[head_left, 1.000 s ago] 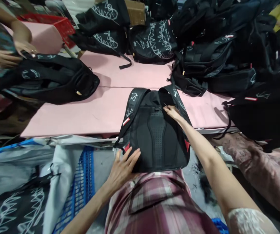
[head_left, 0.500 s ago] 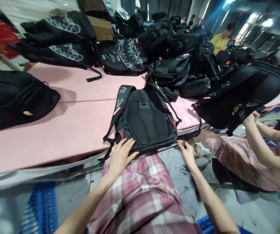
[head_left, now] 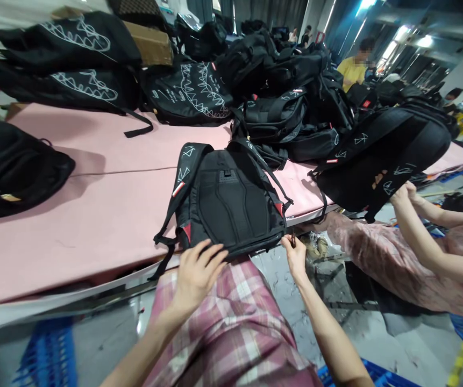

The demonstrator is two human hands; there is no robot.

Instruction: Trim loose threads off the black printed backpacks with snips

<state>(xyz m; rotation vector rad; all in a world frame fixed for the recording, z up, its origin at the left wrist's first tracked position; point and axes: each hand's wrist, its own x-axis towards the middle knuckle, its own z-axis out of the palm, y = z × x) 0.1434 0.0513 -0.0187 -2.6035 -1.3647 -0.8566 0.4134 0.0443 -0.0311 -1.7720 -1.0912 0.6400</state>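
A black backpack [head_left: 235, 201] lies back panel up on the pink tabletop in front of me, its shoulder straps spread to either side. White line drawings and a red-and-white tag mark the left strap. My left hand [head_left: 199, 271] is at the pack's near left bottom edge, fingers apart and bent over it, gripping nothing that I can see. Beside the near right corner is my right hand [head_left: 297, 258], closed around a small dark tool [head_left: 293, 239], possibly thread snips. Most of that tool is hidden by the fingers.
Black backpacks with white drawings [head_left: 199, 94] are heaped along the back. Another black bag [head_left: 13, 166] lies at left. To my right, a co-worker's hands [head_left: 403, 193] hold a black backpack [head_left: 388, 156]. Blue plastic crates [head_left: 48, 352] stand below the table [head_left: 126, 215].
The view has shifted, so most things appear further left. My left hand's fingers have lifted and curled slightly at the pack's edge. My right hand remains near the right corner with the dark tool.
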